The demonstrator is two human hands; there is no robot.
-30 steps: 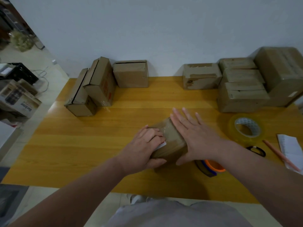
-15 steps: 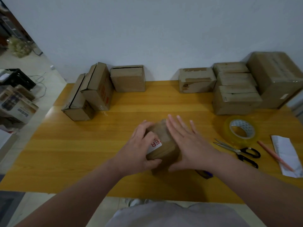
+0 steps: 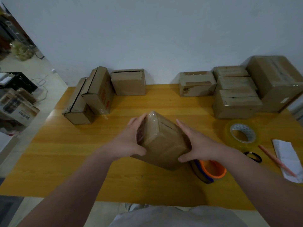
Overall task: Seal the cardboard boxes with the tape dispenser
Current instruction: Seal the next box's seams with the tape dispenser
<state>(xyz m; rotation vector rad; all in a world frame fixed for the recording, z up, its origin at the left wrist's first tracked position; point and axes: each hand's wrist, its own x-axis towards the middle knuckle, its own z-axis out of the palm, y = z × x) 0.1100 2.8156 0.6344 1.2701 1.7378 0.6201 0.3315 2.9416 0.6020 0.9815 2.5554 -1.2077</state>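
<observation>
A small brown cardboard box (image 3: 161,141), glossy with clear tape, was tilted over the middle of the yellow wooden table (image 3: 82,153). The left hand (image 3: 126,143) gripped its left side, thumb across the near face. The right hand (image 3: 196,143) clasped its right side, thumb hooked at the near corner. An orange-and-blue tape dispenser (image 3: 211,171) lay just beside the right wrist.

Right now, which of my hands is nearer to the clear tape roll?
Right. The right hand holds the box on its right side, with the clear tape roll lying further right; the left hand holds the box's opposite side, farther away.
</observation>
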